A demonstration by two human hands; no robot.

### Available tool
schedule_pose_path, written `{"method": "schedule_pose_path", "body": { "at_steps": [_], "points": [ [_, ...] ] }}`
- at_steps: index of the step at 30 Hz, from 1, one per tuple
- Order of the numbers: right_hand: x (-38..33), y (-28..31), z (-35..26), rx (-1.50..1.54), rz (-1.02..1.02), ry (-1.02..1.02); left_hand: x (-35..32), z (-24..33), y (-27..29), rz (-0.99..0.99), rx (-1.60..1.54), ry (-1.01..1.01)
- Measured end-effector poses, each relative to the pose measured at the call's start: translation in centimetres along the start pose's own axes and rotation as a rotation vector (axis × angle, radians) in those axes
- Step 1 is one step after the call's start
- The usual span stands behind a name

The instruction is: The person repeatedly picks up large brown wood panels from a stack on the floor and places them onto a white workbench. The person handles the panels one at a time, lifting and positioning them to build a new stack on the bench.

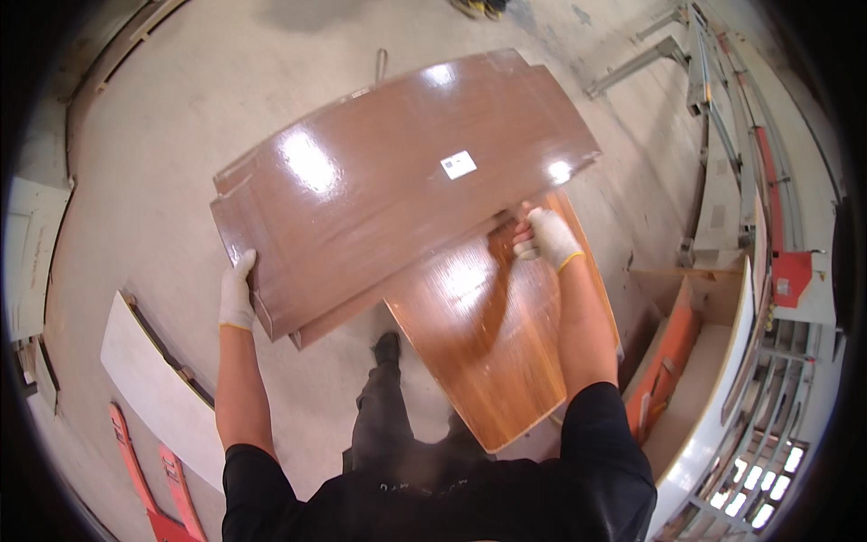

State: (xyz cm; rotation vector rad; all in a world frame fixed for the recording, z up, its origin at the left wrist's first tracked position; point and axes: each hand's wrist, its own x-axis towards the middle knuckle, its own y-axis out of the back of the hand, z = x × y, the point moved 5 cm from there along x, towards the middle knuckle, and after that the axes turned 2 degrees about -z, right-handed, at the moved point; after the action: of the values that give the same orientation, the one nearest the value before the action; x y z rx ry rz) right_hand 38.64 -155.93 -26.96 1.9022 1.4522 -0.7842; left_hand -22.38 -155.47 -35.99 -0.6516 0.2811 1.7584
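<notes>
A glossy dark-brown wooden panel (388, 181) with a curved far edge and a small white label (458, 164) is tilted in front of me. Its layered edges look like two stacked boards. My left hand (237, 289), in a white glove, is closed on the panel's left end, thumb on top and fingers hidden beneath. Curled at the near edge toward the right is my right hand (547, 237), gloved with bare fingertips; whatever it pinches cannot be made out. Below that hand lies a lighter orange-brown wooden panel (506, 361), partly covered by the dark one.
A white curved panel (153, 361) and a red-orange metal frame (172, 488) are at the left. On the right stand an open box-like wooden piece (713, 361) with an orange bar (664, 379), and metal racking (704, 99). My foot (387, 348) is on the concrete floor (144, 208).
</notes>
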Motion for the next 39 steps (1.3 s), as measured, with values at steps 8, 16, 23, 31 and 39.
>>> {"method": "schedule_pose_path", "body": {
  "at_steps": [8, 16, 23, 31, 39],
  "points": [
    [-8.5, 5.7, 13.9, -0.588, 0.16, -0.061, 2.5, 0.4, -0.7, 0.001, -0.01, -0.023],
    [-17.5, 3.7, 27.9, -0.949, 0.249, -0.007, -2.9, -4.6, 0.0, 0.026, -0.159, 0.138],
    [-18.1, 3.1, 27.3, -0.84, 0.224, 0.017, -3.0, -3.8, 0.7, 0.077, -0.125, 0.128],
    [-18.5, 2.5, 26.8, -0.779, 0.175, 0.09, -2.1, -4.5, 2.2, 0.086, 0.132, 0.023],
    [-27.2, 9.5, 28.9, -0.722, 0.047, 0.331, -17.7, 0.9, -12.1, 0.608, 1.104, -0.675]
  ]
}}
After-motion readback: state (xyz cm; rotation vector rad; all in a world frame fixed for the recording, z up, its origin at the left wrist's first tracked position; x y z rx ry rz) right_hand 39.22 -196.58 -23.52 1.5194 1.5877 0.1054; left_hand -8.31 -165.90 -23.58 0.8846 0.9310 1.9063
